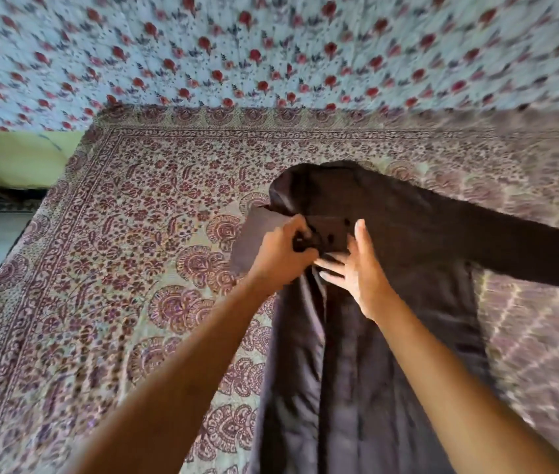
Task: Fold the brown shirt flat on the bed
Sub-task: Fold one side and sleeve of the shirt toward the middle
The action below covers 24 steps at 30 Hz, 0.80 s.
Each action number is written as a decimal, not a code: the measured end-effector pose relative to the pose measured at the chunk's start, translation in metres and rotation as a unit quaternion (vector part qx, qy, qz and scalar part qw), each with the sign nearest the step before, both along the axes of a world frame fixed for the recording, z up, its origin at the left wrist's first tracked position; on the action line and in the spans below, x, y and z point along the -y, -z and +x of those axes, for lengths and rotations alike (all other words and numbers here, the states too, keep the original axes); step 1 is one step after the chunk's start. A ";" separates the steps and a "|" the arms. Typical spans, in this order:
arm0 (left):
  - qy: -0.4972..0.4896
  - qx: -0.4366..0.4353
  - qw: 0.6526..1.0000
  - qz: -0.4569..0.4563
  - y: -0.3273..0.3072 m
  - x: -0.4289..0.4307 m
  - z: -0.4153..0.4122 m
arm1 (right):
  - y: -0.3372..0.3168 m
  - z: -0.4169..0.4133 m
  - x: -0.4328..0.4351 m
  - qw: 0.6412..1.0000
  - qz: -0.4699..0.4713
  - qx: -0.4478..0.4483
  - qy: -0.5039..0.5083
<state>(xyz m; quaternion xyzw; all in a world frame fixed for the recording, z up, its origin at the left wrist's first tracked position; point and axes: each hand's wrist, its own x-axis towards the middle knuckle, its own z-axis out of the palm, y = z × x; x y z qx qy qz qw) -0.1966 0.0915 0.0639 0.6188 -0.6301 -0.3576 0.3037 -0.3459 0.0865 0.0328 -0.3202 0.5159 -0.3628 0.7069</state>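
The brown shirt (391, 234) lies spread lengthwise on the patterned bedspread (127, 234), collar end away from me, its body running down toward me. One sleeve stretches out to the right edge of the view. My left hand (281, 254) pinches a folded sleeve cuff with dark buttons at the shirt's chest. My right hand (356, 268) rests beside it with fingers spread, pressing on the fabric just right of the cuff. The picture is blurred toward the right.
A pale blue sheet with red flowers (271, 46) covers the far part of the bed. A yellow-green surface (21, 155) and a dark gap show at the left, past the bedspread's edge.
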 end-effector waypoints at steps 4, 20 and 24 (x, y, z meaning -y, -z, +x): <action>0.139 -0.071 0.988 0.007 -0.009 -0.022 -0.073 | -0.032 -0.065 -0.010 0.997 -0.009 -0.045 0.063; 0.090 0.236 0.927 0.278 0.100 -0.072 -0.056 | -0.011 -0.241 -0.035 0.740 -0.007 -0.572 0.355; 0.092 0.226 0.926 0.290 0.110 -0.072 -0.046 | 0.024 -0.228 -0.024 0.783 -0.020 -0.547 0.296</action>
